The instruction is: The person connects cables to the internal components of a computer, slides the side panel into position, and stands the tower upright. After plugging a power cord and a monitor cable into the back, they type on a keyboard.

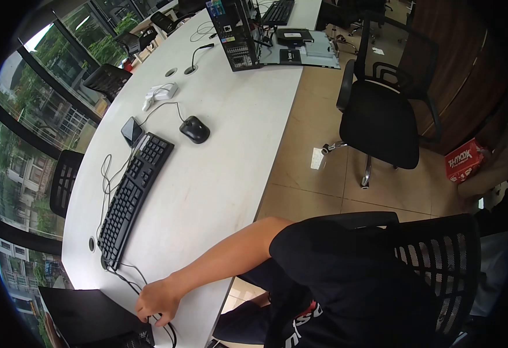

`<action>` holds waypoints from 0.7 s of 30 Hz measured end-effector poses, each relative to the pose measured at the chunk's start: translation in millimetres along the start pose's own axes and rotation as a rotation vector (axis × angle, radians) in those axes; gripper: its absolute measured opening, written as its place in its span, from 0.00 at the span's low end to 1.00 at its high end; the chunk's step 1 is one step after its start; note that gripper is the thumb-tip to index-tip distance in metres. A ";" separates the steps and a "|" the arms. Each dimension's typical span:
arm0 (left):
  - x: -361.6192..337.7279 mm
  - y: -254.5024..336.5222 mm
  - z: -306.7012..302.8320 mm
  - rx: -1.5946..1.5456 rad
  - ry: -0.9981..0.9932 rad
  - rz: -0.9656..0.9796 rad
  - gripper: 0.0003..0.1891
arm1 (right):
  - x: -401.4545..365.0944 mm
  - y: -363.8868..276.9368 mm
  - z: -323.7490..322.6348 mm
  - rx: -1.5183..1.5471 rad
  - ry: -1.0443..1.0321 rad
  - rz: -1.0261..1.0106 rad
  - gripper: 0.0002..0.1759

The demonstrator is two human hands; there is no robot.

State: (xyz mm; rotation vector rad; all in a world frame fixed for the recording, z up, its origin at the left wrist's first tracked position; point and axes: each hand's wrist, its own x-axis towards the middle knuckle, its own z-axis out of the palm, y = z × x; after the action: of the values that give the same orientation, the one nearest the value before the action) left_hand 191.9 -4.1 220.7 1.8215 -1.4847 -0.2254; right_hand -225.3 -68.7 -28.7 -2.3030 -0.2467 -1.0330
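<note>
My right hand [159,300] reaches across the white table at the lower left, with its fingers curled round a black cable [174,335]. More thin dark cables [129,282] run from beneath the hand to the near end of a black keyboard [133,200]. Just left of my fingers is a black laptop-like device or screen [91,316], partly cut off by the view. A small patch of skin shows between dark clothing at my lap, but I cannot make out a left hand there.
On the white table [225,174] lie a black mouse [194,129], a phone [131,131] and a white power strip [162,91]. An opened computer tower [236,43] stands at the far end. A black office chair [381,116] and red box [465,160] are right.
</note>
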 end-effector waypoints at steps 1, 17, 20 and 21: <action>-6.6 7.1 16.2 -0.084 0.094 -0.030 0.41 | 0.2 0.0 1.8 -0.001 0.002 -0.006 0.21; -70.6 -22.9 169.2 -0.734 0.324 -0.170 0.40 | -4.2 -8.1 -3.0 -0.053 -0.012 -0.075 0.34; -76.7 -35.0 176.8 -0.775 0.338 -0.177 0.40 | -2.4 -12.3 -3.4 -0.104 -0.043 -0.056 0.41; -80.1 -40.2 177.5 -0.784 0.346 -0.181 0.40 | -2.3 -12.6 -4.1 -0.119 -0.039 -0.060 0.43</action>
State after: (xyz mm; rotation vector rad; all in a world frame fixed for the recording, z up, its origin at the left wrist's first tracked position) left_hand 96.9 -9.1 46.0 1.2611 -0.8161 -0.4773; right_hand -234.3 -60.8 -22.6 -2.4381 -0.2781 -1.0590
